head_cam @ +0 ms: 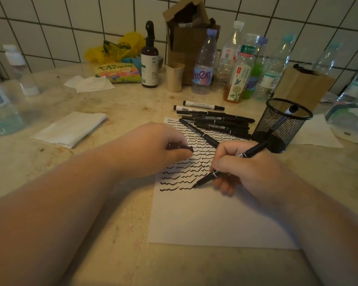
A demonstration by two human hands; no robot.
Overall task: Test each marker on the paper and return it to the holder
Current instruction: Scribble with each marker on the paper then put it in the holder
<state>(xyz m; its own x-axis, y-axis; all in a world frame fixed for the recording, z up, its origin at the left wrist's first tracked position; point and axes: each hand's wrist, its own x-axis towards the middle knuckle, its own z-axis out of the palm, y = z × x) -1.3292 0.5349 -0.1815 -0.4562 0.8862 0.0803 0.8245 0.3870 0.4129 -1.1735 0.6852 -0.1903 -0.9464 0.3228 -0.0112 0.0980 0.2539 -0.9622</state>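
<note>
Nearest you, the lower half of the paper (pixel 205 219) lies bare on the counter (pixel 116 254); its upper half is covered in rows of black squiggles. Your right hand (pixel 246 168) is closed in a writing grip around a black marker (pixel 232 164), tip touching the sheet at the end of the lowest row. Your left hand (pixel 153 149) rests on the paper's left edge, fingers curled around a small black cap (pixel 180 147). Beyond, a pile of markers (pixel 215 120) lies across the sheet's top edge. Just right of it stands the mesh holder (pixel 281 124), with one marker (pixel 291 110) inside. Farther back, plastic bottles (pixel 236 69) cluster by the tiled wall.
</note>
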